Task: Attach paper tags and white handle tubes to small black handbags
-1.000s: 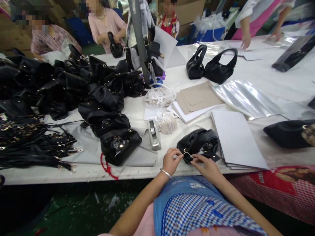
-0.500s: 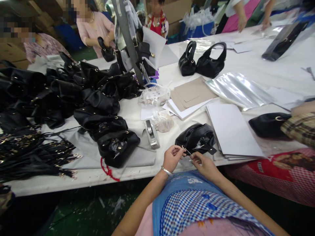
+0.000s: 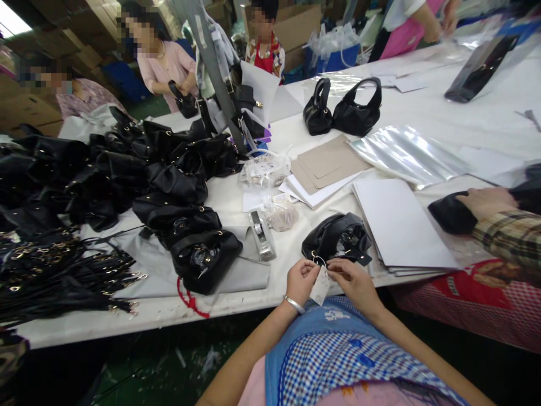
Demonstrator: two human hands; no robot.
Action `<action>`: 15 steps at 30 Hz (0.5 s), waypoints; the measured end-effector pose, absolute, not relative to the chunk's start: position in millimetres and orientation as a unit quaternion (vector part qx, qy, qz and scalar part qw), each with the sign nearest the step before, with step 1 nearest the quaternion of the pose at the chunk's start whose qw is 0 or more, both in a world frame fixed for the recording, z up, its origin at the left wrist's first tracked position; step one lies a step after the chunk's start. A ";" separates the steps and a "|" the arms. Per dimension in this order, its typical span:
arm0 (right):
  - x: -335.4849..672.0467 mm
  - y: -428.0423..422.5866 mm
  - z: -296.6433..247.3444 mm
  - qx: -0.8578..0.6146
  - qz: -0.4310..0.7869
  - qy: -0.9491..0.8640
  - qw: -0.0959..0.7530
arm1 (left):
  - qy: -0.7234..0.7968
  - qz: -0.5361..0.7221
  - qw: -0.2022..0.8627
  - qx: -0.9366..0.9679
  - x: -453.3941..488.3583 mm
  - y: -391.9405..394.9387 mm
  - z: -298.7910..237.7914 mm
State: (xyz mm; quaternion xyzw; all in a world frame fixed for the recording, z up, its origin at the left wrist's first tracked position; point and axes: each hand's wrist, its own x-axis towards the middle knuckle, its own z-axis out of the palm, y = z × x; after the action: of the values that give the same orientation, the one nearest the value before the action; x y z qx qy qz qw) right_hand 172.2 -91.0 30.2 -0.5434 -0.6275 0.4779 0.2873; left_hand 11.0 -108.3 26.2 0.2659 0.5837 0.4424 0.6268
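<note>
At the near edge of the white cloth-covered table (image 3: 226, 194), just left of the stacked white sheets (image 3: 401, 225), sits a small black leather handbag (image 3: 324, 235), and the thin pale cord (image 3: 322, 259) beside it, drawn straight a moment ago, now curves in a loop with a flat white tag (image 3: 320, 287) showing below. Left hand (image 3: 301, 282) and right hand (image 3: 357, 286) pinch with fingertips at either side, though which grips cord or tag cannot be told; the curve suggests the tie is being closed.
</note>
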 end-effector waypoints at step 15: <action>173.7 -99.8 42.7 -0.481 0.302 -0.798 0.200 | 0.547 0.440 0.708 0.080 14.5 -119.1 14.1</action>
State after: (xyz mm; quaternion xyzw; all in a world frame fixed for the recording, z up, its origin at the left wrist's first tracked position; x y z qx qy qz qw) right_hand 173.7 -99.8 42.7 -0.4811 -0.7982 0.3022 0.2002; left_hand 14.5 -119.1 14.1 0.0799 0.5465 0.4400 0.7081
